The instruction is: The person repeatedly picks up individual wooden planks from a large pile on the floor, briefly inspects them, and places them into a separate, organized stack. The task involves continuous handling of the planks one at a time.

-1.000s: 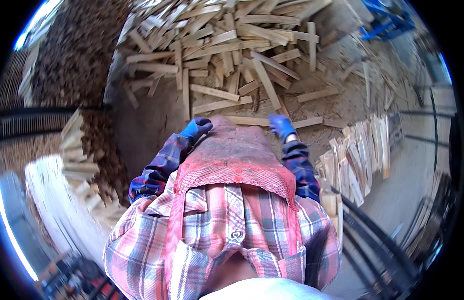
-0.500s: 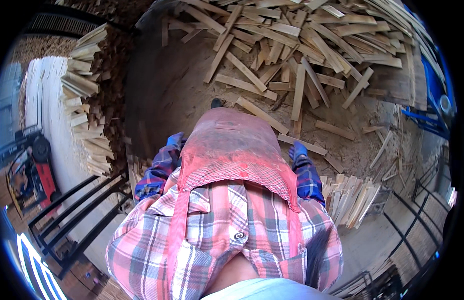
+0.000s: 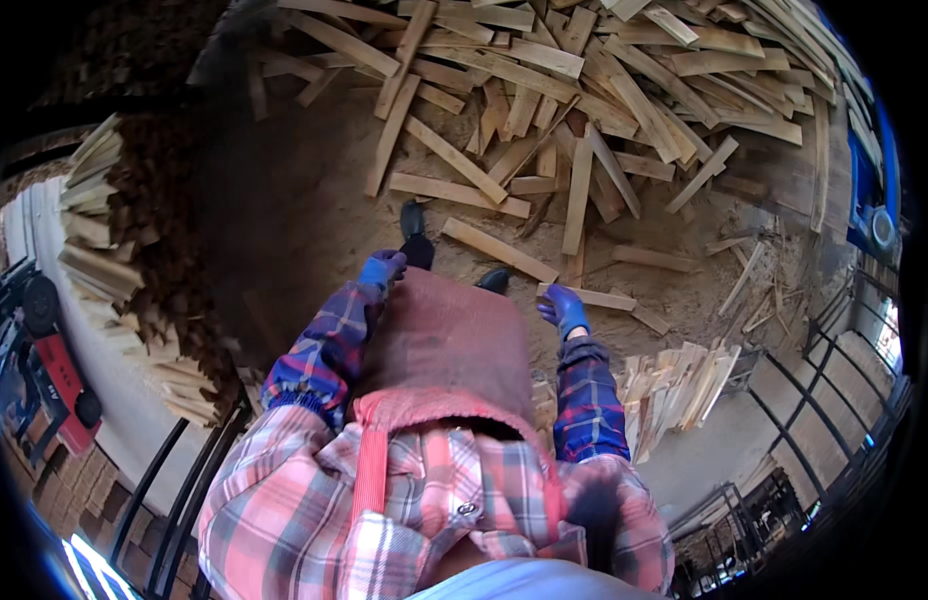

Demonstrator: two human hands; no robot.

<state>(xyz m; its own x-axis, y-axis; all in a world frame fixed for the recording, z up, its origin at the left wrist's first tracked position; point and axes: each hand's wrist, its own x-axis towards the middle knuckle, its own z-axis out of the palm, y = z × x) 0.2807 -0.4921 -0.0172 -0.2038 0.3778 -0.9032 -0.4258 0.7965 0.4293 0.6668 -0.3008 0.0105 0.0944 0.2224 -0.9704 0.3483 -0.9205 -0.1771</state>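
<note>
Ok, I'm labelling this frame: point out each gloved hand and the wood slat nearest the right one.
left hand (image 3: 382,268), head view, back of glove
right hand (image 3: 564,308), head view, glove palm
wood slat (image 3: 596,297), head view, its middle

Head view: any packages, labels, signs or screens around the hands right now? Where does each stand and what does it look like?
No packages, labels, signs or screens can be made out.
Left hand: blue glove, empty, beside the reddish apron.
Right hand: blue glove, empty, close to a loose wooden slat on the sandy ground.
Slat pile: pale wooden strips heaped ahead.
Red machine: far left edge, red and black, no marking readable.
</note>
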